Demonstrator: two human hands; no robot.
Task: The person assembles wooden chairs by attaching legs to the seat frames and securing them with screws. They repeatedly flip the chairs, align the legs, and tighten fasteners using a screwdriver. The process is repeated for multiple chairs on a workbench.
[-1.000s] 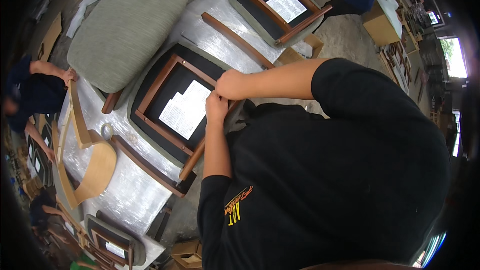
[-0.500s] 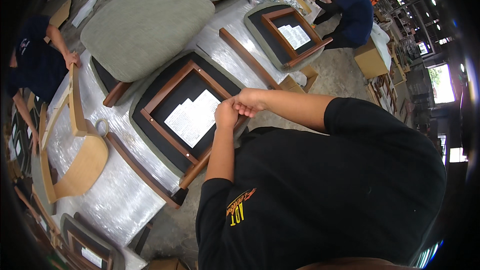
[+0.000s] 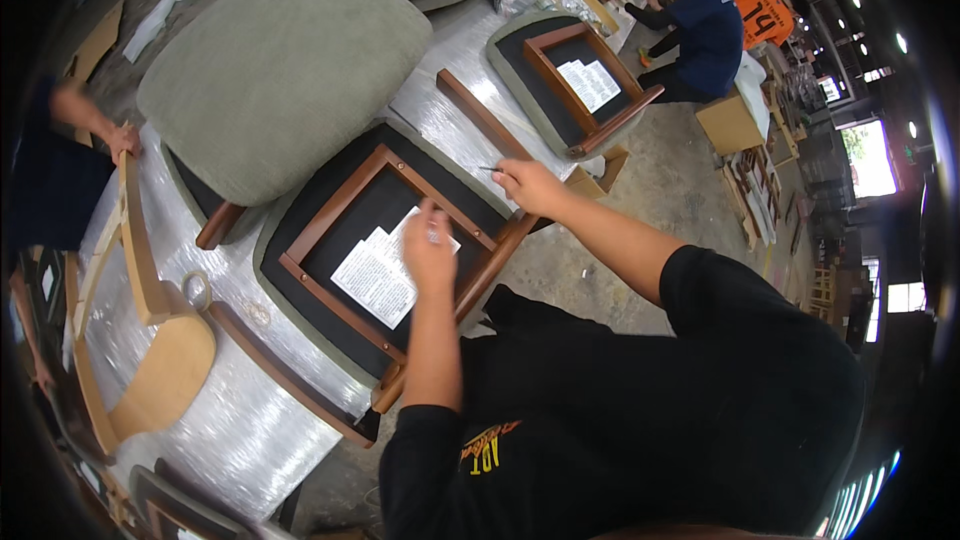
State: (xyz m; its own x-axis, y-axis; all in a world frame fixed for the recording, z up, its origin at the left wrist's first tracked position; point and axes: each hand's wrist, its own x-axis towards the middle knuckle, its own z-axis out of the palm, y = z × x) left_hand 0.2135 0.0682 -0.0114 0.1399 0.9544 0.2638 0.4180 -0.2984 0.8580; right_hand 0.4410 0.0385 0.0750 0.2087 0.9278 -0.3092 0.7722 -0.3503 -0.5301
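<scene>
An upside-down chair seat with a grey fabric edge and black underside lies in front of me. A brown wooden frame is fixed on it with screws, and a white paper label sits inside the frame. Above the label hovers my left hand, its fingers smeared by motion. My right hand is closed on a thin dark rod-like tool, beyond the seat's right corner; most of the tool is hidden in the fist.
A grey padded cushion lies beyond the seat. Loose brown wooden rails flank it on the plastic-wrapped table. At left, a co-worker's hand holds a pale wooden chair frame. Another similar seat lies at upper right.
My hands have come apart from the seat's right corner. The left moved back over the label; the right moved up and right, the dark tool now showing. The co-worker's chair frame shifted slightly.
</scene>
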